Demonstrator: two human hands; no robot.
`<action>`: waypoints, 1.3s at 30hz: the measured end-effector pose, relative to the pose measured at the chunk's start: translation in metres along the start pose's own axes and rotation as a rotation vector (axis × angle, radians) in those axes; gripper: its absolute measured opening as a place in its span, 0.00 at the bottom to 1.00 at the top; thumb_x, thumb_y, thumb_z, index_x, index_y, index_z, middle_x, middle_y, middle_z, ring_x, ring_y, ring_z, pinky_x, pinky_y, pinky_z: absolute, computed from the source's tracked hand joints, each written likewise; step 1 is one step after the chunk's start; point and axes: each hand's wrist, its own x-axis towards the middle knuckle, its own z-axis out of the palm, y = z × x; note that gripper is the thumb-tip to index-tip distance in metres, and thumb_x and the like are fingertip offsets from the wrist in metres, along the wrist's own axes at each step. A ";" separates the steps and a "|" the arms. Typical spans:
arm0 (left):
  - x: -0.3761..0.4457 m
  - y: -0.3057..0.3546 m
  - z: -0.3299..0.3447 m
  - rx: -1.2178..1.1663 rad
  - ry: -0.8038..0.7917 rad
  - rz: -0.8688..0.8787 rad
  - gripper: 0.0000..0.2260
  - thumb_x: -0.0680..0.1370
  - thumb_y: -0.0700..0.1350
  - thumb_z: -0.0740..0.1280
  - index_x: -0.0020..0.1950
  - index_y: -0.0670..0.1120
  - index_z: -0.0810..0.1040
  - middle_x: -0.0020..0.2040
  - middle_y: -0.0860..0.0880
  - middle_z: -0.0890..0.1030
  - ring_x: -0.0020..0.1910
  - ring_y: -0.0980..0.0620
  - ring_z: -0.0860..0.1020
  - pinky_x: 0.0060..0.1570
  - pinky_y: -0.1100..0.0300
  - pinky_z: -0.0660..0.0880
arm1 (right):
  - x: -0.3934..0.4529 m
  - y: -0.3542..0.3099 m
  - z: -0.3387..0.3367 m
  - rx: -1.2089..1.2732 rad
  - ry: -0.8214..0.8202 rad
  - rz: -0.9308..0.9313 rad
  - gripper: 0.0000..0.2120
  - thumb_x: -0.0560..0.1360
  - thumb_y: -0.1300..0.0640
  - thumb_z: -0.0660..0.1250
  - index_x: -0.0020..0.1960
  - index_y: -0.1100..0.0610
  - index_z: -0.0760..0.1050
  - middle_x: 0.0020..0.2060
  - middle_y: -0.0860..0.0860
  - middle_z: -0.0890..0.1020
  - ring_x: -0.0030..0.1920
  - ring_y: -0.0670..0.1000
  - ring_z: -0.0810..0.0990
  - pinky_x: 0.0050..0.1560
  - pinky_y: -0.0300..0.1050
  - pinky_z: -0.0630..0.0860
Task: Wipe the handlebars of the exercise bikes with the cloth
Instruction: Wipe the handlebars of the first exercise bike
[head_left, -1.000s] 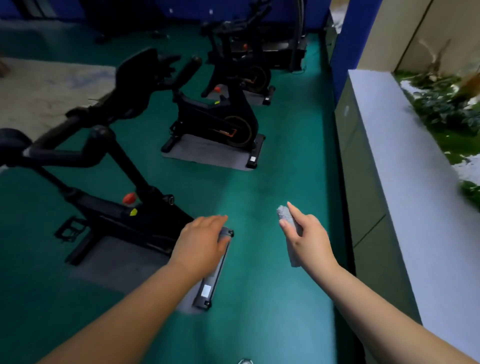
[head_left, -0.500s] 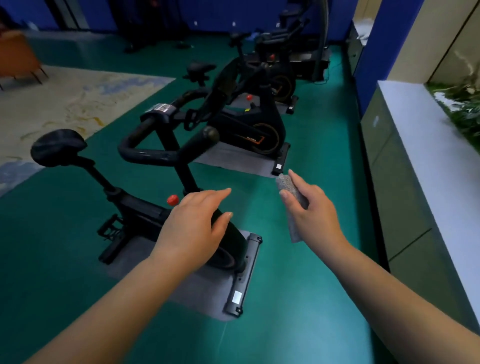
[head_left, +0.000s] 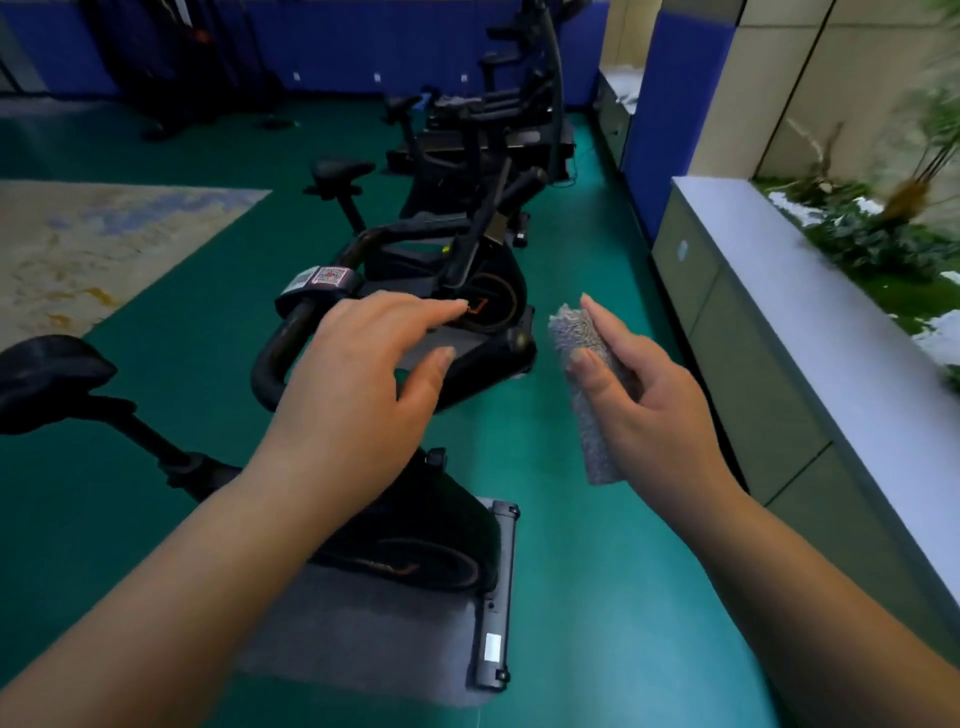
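head | left hand (head_left: 358, 384): fingers spread, holding nothing, over the near bike's handlebar (head_left: 283, 348), contact unclear | right hand (head_left: 636, 395): pinches folded grey cloth (head_left: 589, 395), right of the handlebar, apart from it | bike (head_left: 415, 540) on grey mat (head_left: 363, 639)

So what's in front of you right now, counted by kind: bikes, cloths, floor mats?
Exercise bikes: 3, namely nearest bike, second bike, third bike
Grey cloth: 1, held in the right hand
Grey floor mats plainly visible: 1
Total: 5
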 end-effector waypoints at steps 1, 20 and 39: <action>0.008 -0.007 -0.001 0.016 -0.011 -0.008 0.16 0.78 0.47 0.64 0.65 0.55 0.74 0.56 0.62 0.72 0.62 0.56 0.68 0.58 0.69 0.59 | 0.006 -0.003 0.002 -0.005 -0.012 -0.018 0.21 0.77 0.49 0.62 0.70 0.41 0.66 0.56 0.50 0.77 0.49 0.37 0.75 0.47 0.22 0.67; 0.146 -0.098 0.018 -0.045 -0.440 0.567 0.06 0.71 0.48 0.74 0.47 0.53 0.84 0.43 0.56 0.83 0.41 0.57 0.79 0.44 0.64 0.74 | 0.027 -0.041 0.044 -0.414 0.293 0.097 0.17 0.73 0.46 0.66 0.61 0.42 0.76 0.39 0.48 0.78 0.39 0.45 0.75 0.38 0.31 0.68; 0.156 -0.116 0.034 -0.294 -0.462 0.698 0.05 0.73 0.47 0.72 0.46 0.47 0.84 0.39 0.49 0.83 0.38 0.51 0.80 0.43 0.54 0.78 | 0.003 -0.065 0.136 -0.871 0.669 0.112 0.20 0.72 0.50 0.70 0.63 0.53 0.77 0.40 0.50 0.68 0.39 0.47 0.67 0.38 0.33 0.65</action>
